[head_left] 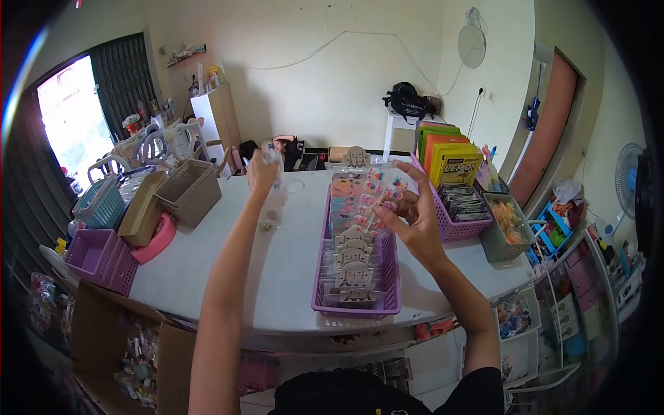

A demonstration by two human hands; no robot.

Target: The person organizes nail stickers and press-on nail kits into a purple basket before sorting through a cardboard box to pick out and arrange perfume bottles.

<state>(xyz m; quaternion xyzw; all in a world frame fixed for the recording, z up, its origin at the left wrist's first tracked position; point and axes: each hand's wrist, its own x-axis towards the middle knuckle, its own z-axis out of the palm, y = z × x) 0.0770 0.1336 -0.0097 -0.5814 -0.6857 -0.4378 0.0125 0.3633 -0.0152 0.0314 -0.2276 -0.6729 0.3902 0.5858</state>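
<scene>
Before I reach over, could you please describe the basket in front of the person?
On the white table, look to the middle of the near edge. A long purple basket stands there; unlike the neighbouring purple basket with yellow packets, it holds bagged cards.

Pale walls (290, 86), bright doorway (72, 104) left, dark gate (124, 79) beside it, cabinet (223, 114) far left, orange-brown door (546, 114) right

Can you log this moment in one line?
left hand: holding clear plastic | right hand: holding colourful packet | long purple basket: on white table, containing grey-card packets
</scene>
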